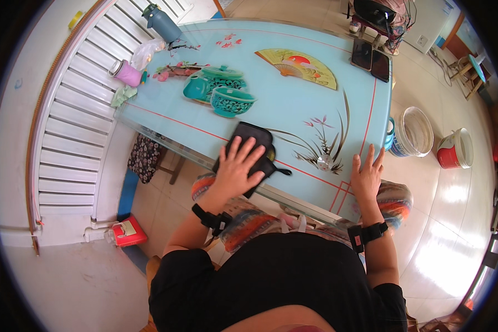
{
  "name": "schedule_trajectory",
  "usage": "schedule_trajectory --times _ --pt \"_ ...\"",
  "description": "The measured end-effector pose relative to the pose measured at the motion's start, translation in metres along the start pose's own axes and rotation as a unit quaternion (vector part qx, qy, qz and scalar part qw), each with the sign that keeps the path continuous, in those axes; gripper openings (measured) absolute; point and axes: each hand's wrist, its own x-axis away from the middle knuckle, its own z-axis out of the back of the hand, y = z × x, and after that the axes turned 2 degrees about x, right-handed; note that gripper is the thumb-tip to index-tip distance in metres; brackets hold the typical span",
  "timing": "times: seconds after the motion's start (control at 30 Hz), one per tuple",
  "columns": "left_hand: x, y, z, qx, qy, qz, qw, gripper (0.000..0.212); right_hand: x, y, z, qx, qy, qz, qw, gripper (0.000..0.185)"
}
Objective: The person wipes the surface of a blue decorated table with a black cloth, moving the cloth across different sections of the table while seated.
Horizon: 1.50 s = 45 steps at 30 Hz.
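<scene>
A black fabric pouch (249, 132) with a small wrist loop lies slanted across the near edge of the glass-topped table (282, 99). My left hand (237, 166) rests flat on top of it, fingers spread, covering much of its middle. Something yellowish shows at the pouch's right side, too small to name. At the table's right near corner, my right hand (366, 178) lies palm down on the glass with its fingers a little apart and nothing in them. A small round clear disc (325, 163) sits left of that hand. Each wrist wears a black strap with a small device.
Two phones (369, 60) lie at the far right corner. Along the left side stand a blue-grey vacuum flask (162, 23), a pink cup (125, 73) and a plastic bag (147, 54), by a white radiator (76, 137). Buckets (413, 132) stand right of the table. A person sits beyond.
</scene>
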Motion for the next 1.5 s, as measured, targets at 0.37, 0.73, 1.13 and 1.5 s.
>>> schedule_trajectory --times 0.37,0.73,1.13,1.5 --pt "-0.008 -0.188 0.005 -0.083 0.018 0.288 0.954 0.062 -0.002 -0.008 0.004 0.039 -0.020 -0.028 0.999 0.066" --pt "-0.093 -0.259 0.005 -0.063 -0.006 0.543 0.837 0.070 -0.004 -0.015 0.008 0.051 -0.028 -0.032 0.998 0.068" --pt "-0.087 -0.101 -0.034 -0.096 0.001 0.155 0.983 0.064 -0.002 -0.008 0.005 0.030 0.001 -0.008 1.000 0.068" --pt "-0.026 0.046 -0.012 0.013 -0.129 -0.208 0.970 0.066 -0.002 0.007 0.000 -0.101 0.037 0.000 0.994 0.062"
